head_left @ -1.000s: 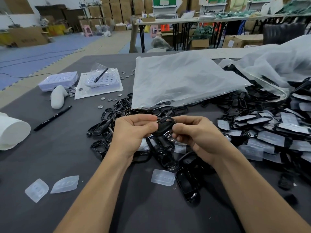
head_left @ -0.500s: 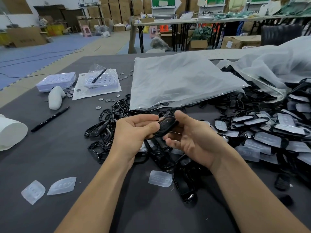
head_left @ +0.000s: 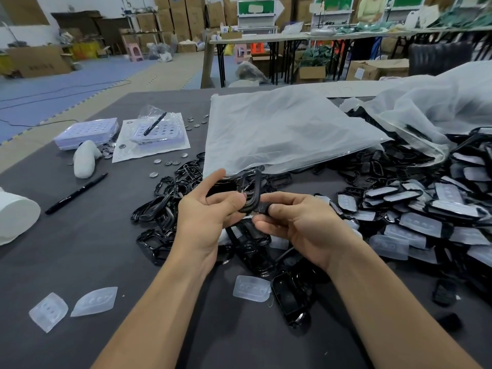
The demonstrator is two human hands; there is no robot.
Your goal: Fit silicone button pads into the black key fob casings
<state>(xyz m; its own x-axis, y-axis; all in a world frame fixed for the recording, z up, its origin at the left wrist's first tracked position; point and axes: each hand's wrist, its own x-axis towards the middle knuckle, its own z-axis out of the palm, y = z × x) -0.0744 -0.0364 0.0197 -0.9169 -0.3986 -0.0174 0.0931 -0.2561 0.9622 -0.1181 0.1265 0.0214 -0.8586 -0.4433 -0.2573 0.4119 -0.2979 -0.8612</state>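
- Grey table [head_left: 80,249] in a warehouse, cartons stacked along the back wall.
- I had both hands meeting above the middle of it, over a heap of empty frames [head_left: 162,209].
- Left hand [head_left: 205,217]: fingers curled against the casing [head_left: 252,187], forefinger on its lower left edge, thumb raised clear.
- Right hand [head_left: 300,230]: thumb and forefinger were pinching the casing's bottom end.
- That casing stood almost upright between the two hands, off the table, and showed as an open black loop. I couldn't tell whether anything sat inside it.
- One loose pad [head_left: 250,287] lay between my forearms, touching a black shell [head_left: 288,298].
- Two spare pads [head_left: 72,306] lay side by side near the front left.
- Fitted casings [head_left: 415,211] were piled on the right, their far edge running under a plastic bag [head_left: 279,129].
- Pen [head_left: 76,194] lay well off to the left.
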